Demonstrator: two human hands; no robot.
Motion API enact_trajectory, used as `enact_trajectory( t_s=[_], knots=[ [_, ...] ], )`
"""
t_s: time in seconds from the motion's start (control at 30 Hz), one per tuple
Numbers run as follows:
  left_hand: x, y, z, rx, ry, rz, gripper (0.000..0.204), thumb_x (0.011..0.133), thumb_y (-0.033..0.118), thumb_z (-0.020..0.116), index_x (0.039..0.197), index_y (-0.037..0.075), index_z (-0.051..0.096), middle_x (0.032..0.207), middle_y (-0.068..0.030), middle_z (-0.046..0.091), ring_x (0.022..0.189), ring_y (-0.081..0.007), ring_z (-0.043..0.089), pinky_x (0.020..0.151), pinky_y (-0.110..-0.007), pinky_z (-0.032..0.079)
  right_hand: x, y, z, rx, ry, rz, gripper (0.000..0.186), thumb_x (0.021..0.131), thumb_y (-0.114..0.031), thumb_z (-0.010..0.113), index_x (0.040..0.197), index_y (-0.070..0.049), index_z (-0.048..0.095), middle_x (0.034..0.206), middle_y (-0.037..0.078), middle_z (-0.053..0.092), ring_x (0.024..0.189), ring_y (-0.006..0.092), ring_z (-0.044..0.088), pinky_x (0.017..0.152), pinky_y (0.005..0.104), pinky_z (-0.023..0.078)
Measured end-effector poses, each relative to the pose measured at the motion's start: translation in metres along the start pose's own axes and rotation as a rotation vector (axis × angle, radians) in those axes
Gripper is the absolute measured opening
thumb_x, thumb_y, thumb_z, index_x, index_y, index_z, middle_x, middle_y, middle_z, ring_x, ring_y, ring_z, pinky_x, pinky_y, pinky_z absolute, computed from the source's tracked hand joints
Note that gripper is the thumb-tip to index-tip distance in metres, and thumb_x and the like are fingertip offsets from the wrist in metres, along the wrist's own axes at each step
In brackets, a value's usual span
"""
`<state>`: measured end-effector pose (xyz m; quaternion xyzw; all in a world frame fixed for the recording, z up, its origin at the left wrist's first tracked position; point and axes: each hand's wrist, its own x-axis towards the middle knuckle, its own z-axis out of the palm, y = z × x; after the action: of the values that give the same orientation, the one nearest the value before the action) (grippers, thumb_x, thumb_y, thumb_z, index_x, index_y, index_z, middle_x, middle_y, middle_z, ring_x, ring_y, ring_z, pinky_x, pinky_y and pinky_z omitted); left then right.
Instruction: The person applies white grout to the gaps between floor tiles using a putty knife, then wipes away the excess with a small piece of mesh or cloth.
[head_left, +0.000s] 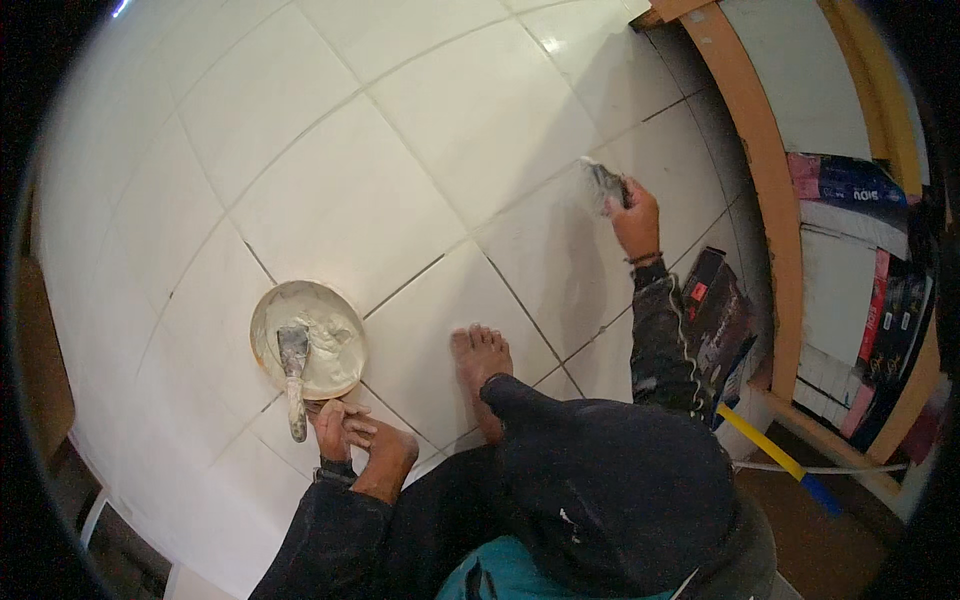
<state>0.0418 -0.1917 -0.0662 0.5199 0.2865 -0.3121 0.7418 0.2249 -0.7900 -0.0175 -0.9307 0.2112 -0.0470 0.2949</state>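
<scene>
At the lower left, my left hand [334,432] is closed at the near rim of a round bowl [258,345]; its fingertips are partly hidden there. Pale, creamy paste [338,343] lies in the bowl. A smeared putty knife [294,352] rests in it, its handle sticking out over the rim close to my left hand. Stretched out to the right, my right hand [637,222] grips a dark, flat scraper [604,183] with white paste on it. The scraper is against a pale floor tile [560,215] near a joint line, slightly blurred.
Large pale tiles [300,180] cover the floor, some joints dark. My bare foot [480,355] stands between the hands. On the right, a wooden frame [765,200] holds boxes [850,185]. A dark carton [705,300] and a yellow-and-blue handle [765,445] lie near my right arm.
</scene>
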Motion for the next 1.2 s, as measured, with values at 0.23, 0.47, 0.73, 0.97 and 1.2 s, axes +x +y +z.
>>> enact_trajectory(
  t_s=[0.23,0.47,0.73,0.97,1.2],
  knots=[
    [-0.002,0.001,0.003,-0.017,-0.033,0.042,0.032,0.107,0.026,0.044,0.102,-0.005,0.051,0.099,-0.0259,0.069,0.064,-0.0313,0.073,0.041,-0.033,0.061,0.056,0.004,-0.016,-0.139,-0.004,-0.404,0.046,0.078,0.005,0.057,0.12,-0.009,0.069,0.123,0.014,0.07,0.119,0.0329,0.065,0.105,0.0395,0.05],
    [-0.004,0.002,0.007,-0.014,0.033,-0.012,0.036,0.101,0.036,0.055,0.104,0.0,0.054,0.1,-0.0245,0.069,0.062,-0.0312,0.072,0.039,-0.034,0.059,0.055,0.011,0.008,-0.079,-0.136,-0.544,0.054,0.075,0.011,0.056,0.121,-0.012,0.07,0.129,0.012,0.068,0.131,0.0305,0.057,0.11,0.0401,0.046],
    [-0.003,0.005,0.009,-0.046,0.004,0.012,0.032,0.107,0.026,0.045,0.102,-0.005,0.052,0.099,-0.0265,0.069,0.065,-0.0327,0.073,0.042,-0.036,0.061,0.027,0.006,0.034,-0.254,-0.173,-0.762,0.056,0.071,0.009,0.058,0.12,-0.015,0.069,0.134,0.007,0.066,0.131,0.0303,0.057,0.115,0.0463,0.042],
    [0.0,-0.001,0.002,-0.062,0.061,-0.077,0.032,0.105,0.027,0.048,0.102,-0.004,0.053,0.098,-0.0264,0.069,0.063,-0.0337,0.073,0.04,-0.036,0.06,-0.005,0.005,-0.007,-0.224,-0.429,-0.595,0.048,0.075,0.002,0.062,0.119,-0.014,0.069,0.128,0.009,0.068,0.12,0.0301,0.064,0.104,0.0436,0.051],
    [0.002,-0.004,-0.001,-0.078,-0.006,-0.035,0.031,0.104,0.03,0.051,0.101,-0.001,0.054,0.098,-0.0262,0.068,0.063,-0.0343,0.072,0.038,-0.037,0.06,0.052,0.0,-0.019,-0.465,-0.033,-0.269,0.04,0.083,-0.009,0.062,0.122,-0.017,0.067,0.105,0.014,0.074,0.095,0.0365,0.071,0.084,0.0465,0.057]
  ],
)
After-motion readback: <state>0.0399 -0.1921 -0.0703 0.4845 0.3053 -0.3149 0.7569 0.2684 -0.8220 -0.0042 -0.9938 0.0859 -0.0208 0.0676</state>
